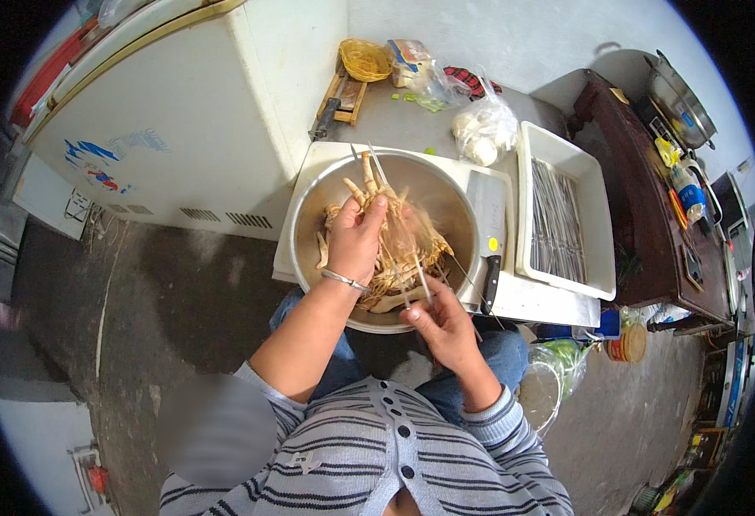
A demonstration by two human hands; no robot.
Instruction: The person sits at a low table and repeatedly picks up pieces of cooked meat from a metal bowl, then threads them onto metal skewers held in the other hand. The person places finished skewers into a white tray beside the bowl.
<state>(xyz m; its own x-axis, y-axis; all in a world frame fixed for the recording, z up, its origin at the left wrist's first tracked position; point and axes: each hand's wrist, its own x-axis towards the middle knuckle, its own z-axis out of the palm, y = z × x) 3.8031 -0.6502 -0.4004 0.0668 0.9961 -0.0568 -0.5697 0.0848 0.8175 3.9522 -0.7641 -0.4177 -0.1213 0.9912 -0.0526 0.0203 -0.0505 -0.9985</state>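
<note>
A large steel bowl (pixel 302 258) stands in front of me with brown, cooked-looking chicken feet (pixel 410 278) in it. My left hand (pixel 361 235) is over the bowl, its fingers closed on pale chicken feet (pixel 370 175) with thin skewers among them. My right hand (pixel 441 322) is at the bowl's near right rim, thumb and fingers pinching the ends of thin skewers (pixel 421 277) that point up toward the left hand. Motion blurs the middle of the bunch, so which skewers pierce the feet cannot be told. Another skewer (pixel 471 280) leans over the right rim.
Right of the bowl, a cleaver (pixel 488 213) lies on a white cutting board (pixel 511 193). Beyond it stands a white tray (pixel 603 258) of many thin skewers (pixel 557 219). A bag of white round items (pixel 484 135) and a yellow basket (pixel 364 60) are behind. A white freezer (pixel 177 129) borders the left.
</note>
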